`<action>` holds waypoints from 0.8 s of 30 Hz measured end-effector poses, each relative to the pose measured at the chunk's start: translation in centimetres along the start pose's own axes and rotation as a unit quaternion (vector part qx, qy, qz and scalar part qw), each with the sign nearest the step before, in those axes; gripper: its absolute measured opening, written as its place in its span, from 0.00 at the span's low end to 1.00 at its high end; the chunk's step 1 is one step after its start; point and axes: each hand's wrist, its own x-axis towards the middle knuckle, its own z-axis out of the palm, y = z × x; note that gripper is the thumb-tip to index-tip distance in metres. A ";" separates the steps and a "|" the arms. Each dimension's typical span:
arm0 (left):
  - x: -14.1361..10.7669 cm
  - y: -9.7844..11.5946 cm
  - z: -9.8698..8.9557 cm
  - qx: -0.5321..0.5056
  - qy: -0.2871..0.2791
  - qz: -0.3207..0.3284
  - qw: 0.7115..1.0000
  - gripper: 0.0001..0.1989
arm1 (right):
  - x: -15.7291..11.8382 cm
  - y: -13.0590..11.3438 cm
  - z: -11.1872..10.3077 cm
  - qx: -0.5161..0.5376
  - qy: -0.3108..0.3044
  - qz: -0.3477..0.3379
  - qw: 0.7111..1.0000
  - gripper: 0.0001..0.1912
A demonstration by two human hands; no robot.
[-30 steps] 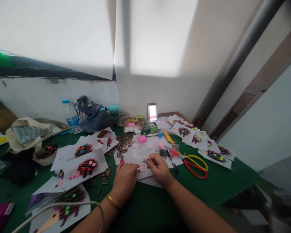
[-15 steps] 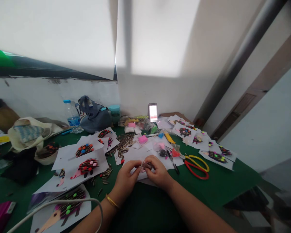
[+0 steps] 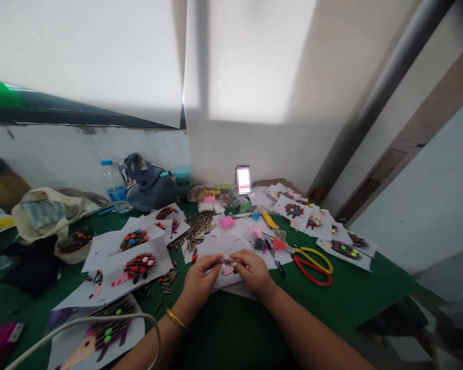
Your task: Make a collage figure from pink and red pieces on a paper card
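Observation:
Both hands meet over white paper [image 3: 204, 246] at the front of the green table. My left hand [image 3: 201, 277] pinches one side of a small clear plastic packet [image 3: 227, 262], and my right hand [image 3: 254, 270] pinches its other side. Something pink shows in or under the packet; I cannot tell which. Striped sunflower seeds [image 3: 196, 231] are heaped behind my left hand. A pink clay block [image 3: 227, 222] lies beyond the fingers. Right of my right hand are a lump of black clay [image 3: 259, 243], a black marker [image 3: 274, 257] and red-and-yellow-handled scissors [image 3: 313, 264].
Sheets with seed-spined hedgehogs lie at the left [image 3: 139, 264] and right [image 3: 343, 248]. A water bottle [image 3: 117, 190], a blue bag [image 3: 150, 185] and a phone [image 3: 243, 180] stand at the back. A pale cable [image 3: 100, 319] crosses the left front.
My fingers have drawn slightly apart, and more of the clear packet shows between them. The things on the table have not moved.

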 end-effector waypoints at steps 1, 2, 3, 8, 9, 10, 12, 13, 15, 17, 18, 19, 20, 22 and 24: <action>0.0 0.0 0.0 0.000 -0.002 0.004 1.000 0.13 | 0.0 0.1 0.1 0.000 0.001 -0.001 1.000 0.10; 0.1 0.1 0.0 -0.001 -0.001 0.004 1.000 0.13 | 0.0 0.1 0.2 0.002 0.003 0.000 1.000 0.10; 0.1 0.2 -0.1 -0.002 0.004 0.003 1.000 0.13 | -0.1 0.1 0.2 0.005 0.008 0.002 1.000 0.12; 0.3 0.3 -0.5 -0.026 0.032 -0.023 0.999 0.14 | -0.1 -0.1 0.1 0.027 0.041 0.024 0.999 0.19; 0.3 0.2 -0.5 -0.032 0.032 -0.031 0.998 0.15 | 0.0 -0.1 0.1 0.034 0.042 0.021 0.998 0.16; 0.3 0.1 -0.6 -0.036 0.030 -0.039 0.998 0.15 | 0.0 -0.1 0.0 0.040 0.043 0.018 0.998 0.12; 0.2 -0.2 -0.5 -0.035 0.019 -0.056 0.998 0.15 | 0.0 -0.2 0.0 0.053 0.044 0.013 0.998 0.08; 0.2 -0.4 -0.5 -0.031 0.010 -0.064 0.997 0.15 | 0.0 -0.2 0.0 0.057 0.043 0.011 0.997 0.07; 0.1 -0.5 -0.3 -0.029 -0.009 -0.078 0.996 0.15 | 0.1 -0.2 0.0 0.059 0.034 0.003 0.998 0.06; 0.0 -0.5 -0.2 -0.024 -0.015 -0.088 0.996 0.15 | 0.0 -0.4 0.0 0.054 0.016 -0.006 0.998 0.05; 0.0 -0.4 -0.1 -0.017 -0.014 -0.091 0.996 0.14 | 0.0 -0.6 0.0 0.052 0.009 -0.010 0.999 0.05; 0.0 -0.3 -0.1 -0.005 -0.009 -0.092 0.996 0.14 | 0.0 -0.7 0.0 0.051 0.005 -0.013 0.999 0.06; 0.0 -0.1 -0.2 0.011 -0.002 -0.092 0.996 0.13 | 0.0 -0.9 0.0 0.052 0.007 -0.017 0.998 0.06; 0.0 0.2 -0.3 0.048 0.012 -0.087 0.995 0.12 | 0.1 -1.1 -0.1 0.052 0.021 -0.022 0.998 0.08; 0.1 0.4 -0.6 0.073 0.022 -0.081 0.994 0.11 | 0.2 -1.2 -0.3 0.049 0.042 -0.025 0.998 0.10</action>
